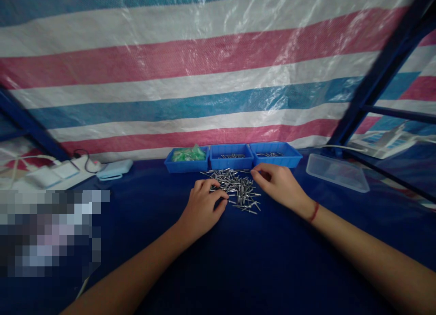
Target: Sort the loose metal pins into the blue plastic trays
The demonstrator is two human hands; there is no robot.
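A loose pile of silvery blind rivets (238, 184) lies on the dark blue tabletop (238, 256). My left hand (203, 206) rests at the pile's left edge, fingers curved and apart, fingertips touching or very near some rivets. At the upper right of the pile, my right hand (277, 183) pinches thumb and forefinger together on what looks like one rivet, its thin shank pointing left. Behind the pile stand three blue bins in a row: the middle bin (231, 163) and the right bin (282, 161) contain some rivets, and the left bin (187, 168) contains a green plastic bag (189, 154).
A clear plastic lid (337, 173) lies to the right, near a white device (384, 142). On the left are a power strip (78, 172) with plugs and cables, a light-blue case (116, 169) and a blurred-out area. Blue metal posts (357, 97) frame a striped tarp (204, 92).
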